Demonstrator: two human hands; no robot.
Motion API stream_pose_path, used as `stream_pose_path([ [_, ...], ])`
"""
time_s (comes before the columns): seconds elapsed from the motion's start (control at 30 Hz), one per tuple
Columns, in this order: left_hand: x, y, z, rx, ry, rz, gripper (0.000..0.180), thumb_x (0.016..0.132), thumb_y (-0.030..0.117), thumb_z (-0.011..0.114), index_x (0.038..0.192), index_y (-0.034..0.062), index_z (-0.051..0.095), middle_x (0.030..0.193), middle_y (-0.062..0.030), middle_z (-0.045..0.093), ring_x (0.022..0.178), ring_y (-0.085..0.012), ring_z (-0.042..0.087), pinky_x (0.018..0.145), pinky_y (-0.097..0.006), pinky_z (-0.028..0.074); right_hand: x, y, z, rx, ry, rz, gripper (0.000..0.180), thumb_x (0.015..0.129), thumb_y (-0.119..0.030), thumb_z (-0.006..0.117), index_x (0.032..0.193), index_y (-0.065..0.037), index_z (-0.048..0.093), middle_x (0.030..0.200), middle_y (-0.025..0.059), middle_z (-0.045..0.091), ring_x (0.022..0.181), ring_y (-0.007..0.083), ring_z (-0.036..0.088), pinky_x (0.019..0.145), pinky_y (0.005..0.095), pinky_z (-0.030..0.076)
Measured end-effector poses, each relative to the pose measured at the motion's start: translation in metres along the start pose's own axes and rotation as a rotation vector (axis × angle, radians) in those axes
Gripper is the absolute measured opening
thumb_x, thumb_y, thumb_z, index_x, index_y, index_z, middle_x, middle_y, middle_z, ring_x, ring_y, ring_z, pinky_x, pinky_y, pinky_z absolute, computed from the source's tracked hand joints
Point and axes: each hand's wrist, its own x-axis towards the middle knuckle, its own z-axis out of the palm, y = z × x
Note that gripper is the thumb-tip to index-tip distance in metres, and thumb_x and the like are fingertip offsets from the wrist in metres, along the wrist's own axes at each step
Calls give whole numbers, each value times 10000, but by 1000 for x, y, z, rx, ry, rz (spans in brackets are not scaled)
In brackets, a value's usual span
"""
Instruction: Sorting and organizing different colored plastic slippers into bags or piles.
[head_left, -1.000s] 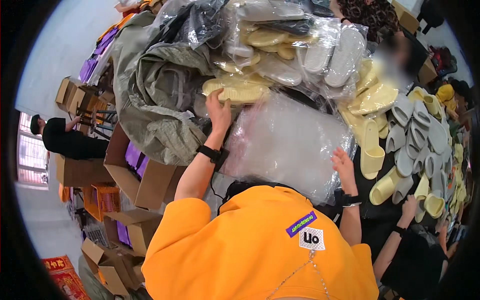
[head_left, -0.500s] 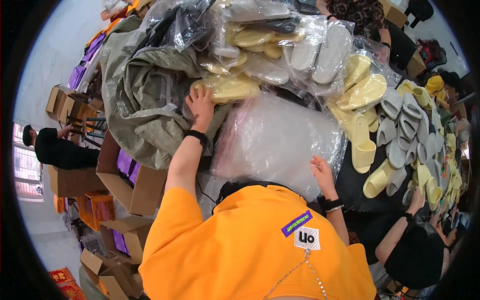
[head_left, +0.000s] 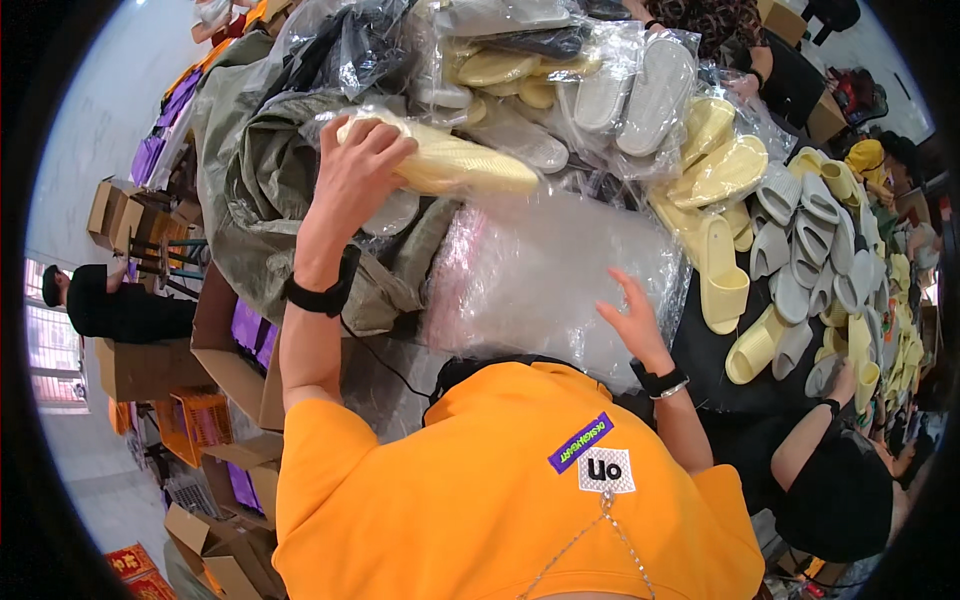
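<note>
My left hand [head_left: 352, 180] is closed on one end of a pale yellow slipper [head_left: 465, 160] in clear plastic, raised over the far left of the table. Its other end points right, above a stack of flat clear plastic bags [head_left: 550, 280] with a pinkish edge. Over the right side of that stack my right hand [head_left: 637, 322] hangs with fingers apart and nothing in them. Beyond the stack lie bagged grey slippers [head_left: 655, 95] and bagged yellow slippers [head_left: 720, 170].
Loose grey and yellow slippers [head_left: 727, 275] cover the table's right side, where a co-worker's arm [head_left: 815, 435] reaches in. A grey-green woven sack [head_left: 235, 215] slumps at the left, with an open cardboard box [head_left: 235, 365] below it. Another person [head_left: 130, 300] stands far left.
My left hand has lifted the yellow slipper from the pile and drawn it up and to the left. My right hand has shifted slightly, its fingers spreading wider.
</note>
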Motion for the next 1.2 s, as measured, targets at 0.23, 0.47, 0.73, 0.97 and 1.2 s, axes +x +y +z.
stream_pose_path([
  [0.23,21,106,-25,-19,117,398,238,671,178,600,906,215,597,1081,44,545,1209,-193,379,1045,-508,152,30,-78,34,451,-12,-165,820,677,-214,732,1354,-116,279,1327,129,354,1213,289,355,961,402,326],
  [0.47,10,205,47,-805,210,106,599,657,206,654,1222,222,455,1312,-75,410,1239,-229,354,1014,-511,174,3,-19,29,629,-331,238,451,829,-252,582,1215,-55,455,1218,74,478,1019,177,495,831,297,407],
  [0.73,-68,160,150,-1013,32,-396,187,785,0,536,966,35,568,938,-128,574,870,-298,544,768,-354,433,-74,45,-50,509,-60,731,247,850,-273,554,984,-67,580,865,8,607,744,98,565,615,232,438],
  [0.97,-79,148,189,-1549,-339,-1025,258,836,42,469,1088,44,522,937,-73,575,828,-148,563,700,-273,450,-52,96,-50,269,703,485,345,816,-181,599,1112,-43,488,814,3,549,649,62,490,521,194,369],
  [1.2,-66,146,180,-1831,-640,-852,303,777,19,538,1077,49,560,836,-40,585,707,-113,566,576,-256,425,-49,99,-45,432,374,556,386,824,-147,584,1171,-47,448,809,-13,544,675,51,492,549,182,372],
])
